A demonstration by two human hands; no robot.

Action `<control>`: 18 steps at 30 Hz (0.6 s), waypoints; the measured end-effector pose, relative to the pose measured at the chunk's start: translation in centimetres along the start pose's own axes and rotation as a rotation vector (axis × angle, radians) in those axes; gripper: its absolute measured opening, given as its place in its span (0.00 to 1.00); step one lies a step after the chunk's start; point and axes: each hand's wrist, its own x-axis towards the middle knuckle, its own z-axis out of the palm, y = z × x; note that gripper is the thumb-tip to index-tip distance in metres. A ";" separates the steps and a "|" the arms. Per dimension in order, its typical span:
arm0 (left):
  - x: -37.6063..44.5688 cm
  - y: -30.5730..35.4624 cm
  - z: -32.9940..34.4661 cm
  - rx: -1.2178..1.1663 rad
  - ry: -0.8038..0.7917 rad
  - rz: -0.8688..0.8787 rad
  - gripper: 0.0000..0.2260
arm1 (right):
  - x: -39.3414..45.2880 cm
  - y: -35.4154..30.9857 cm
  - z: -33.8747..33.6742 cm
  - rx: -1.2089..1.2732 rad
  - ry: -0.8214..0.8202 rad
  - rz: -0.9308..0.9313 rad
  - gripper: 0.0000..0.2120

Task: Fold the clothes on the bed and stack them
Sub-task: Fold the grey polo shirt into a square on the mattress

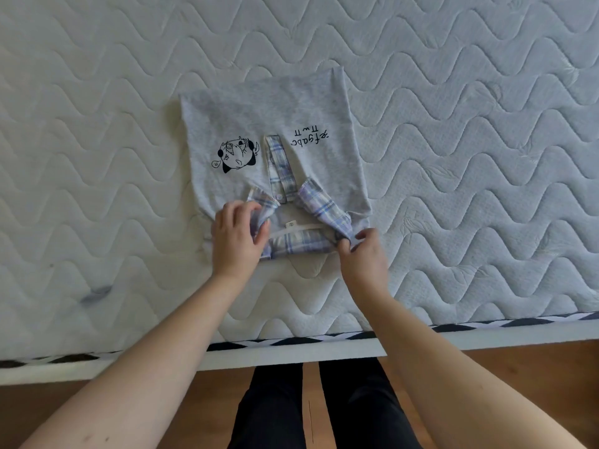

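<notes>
Your left hand (238,236) curls round the plaid collar's (319,202) left wing, and your right hand (361,251) pinches its right corner — both at the near edge of the folded grey shirt (269,115). The shirt lies flat on the quilted bed (470,157), stretching away from your hands — print upside down to you.

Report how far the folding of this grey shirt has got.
Done: the grey shirt lies on the mattress, sides apparently folded in. In hand: the left hand and right hand grip its plaid collar. Left: final fold and stacking; no stack visible.
</notes>
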 end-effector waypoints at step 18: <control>-3.0 1.5 1.4 -0.627 -0.191 -1.095 0.17 | -0.6 -1.6 1.9 0.724 -0.094 0.397 0.10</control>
